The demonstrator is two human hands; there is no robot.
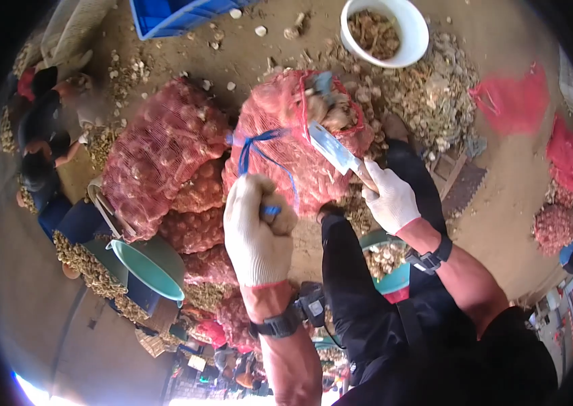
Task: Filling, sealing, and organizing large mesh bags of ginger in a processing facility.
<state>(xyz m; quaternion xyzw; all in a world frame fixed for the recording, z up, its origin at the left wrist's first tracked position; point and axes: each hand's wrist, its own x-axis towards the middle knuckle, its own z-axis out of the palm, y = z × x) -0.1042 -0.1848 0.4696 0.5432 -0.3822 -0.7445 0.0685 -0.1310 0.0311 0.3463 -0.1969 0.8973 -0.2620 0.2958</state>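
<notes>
My left hand [261,238], in a white knit glove, is closed around a blue plastic tie [252,147]. The tie runs up to a red mesh sack [311,185] stuffed with what look like garlic bulbs. Gloved likewise, my right hand [392,197] grips the wooden handle of a broad-bladed knife [332,147]. Its blade lies over the sack, the tip close to the red rim of the sack's mouth. Bulbs and a bluish scrap show inside that mouth. Whether the blade touches the mesh, I cannot tell.
Another full mesh sack [169,137] leans at the left over stacked sacks, near a green basin [149,269]. A white bucket [412,35] and trimmings heap [441,96] lie beyond. Between my legs sits a tub of cloves or bulbs [383,259]. Other people [45,132] work at the left.
</notes>
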